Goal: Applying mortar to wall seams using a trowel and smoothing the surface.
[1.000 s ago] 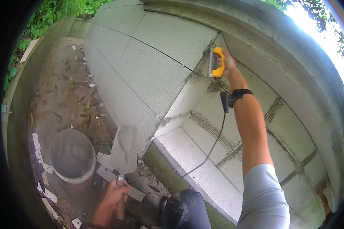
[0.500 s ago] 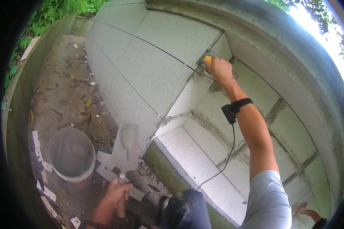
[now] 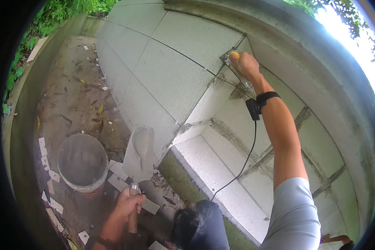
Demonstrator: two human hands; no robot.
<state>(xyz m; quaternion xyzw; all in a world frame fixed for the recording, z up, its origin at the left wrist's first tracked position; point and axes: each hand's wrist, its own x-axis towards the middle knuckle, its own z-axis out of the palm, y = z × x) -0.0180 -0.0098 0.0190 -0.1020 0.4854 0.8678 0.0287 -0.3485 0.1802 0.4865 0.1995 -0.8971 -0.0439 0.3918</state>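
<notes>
My left hand (image 3: 127, 204) is wrapped round the wooden handle of a pointing trowel (image 3: 138, 154), whose broad grey blade carries a smear of pale paste. Stretched up to the tiled wall (image 3: 175, 62), my right hand (image 3: 246, 66) grips a flat float (image 3: 238, 77) with a yellow handle. The float lies against the upper corner of the tiled recess, where dark grout smears show; its underside is hidden. A black device (image 3: 253, 109) is strapped to my right wrist, and its cable hangs down.
A round bucket (image 3: 82, 162) stands at the left among tile offcuts (image 3: 117, 182). A concrete ledge (image 3: 312, 54) curves above the recess. My knee (image 3: 202, 227) is at the bottom beside the white sill (image 3: 221, 187). Another person's hand (image 3: 329, 238) shows at lower right.
My right hand has shifted slightly up and right with the float, which now shows more of its length. The left hand still holds the trowel. The other person's hand has moved lower.
</notes>
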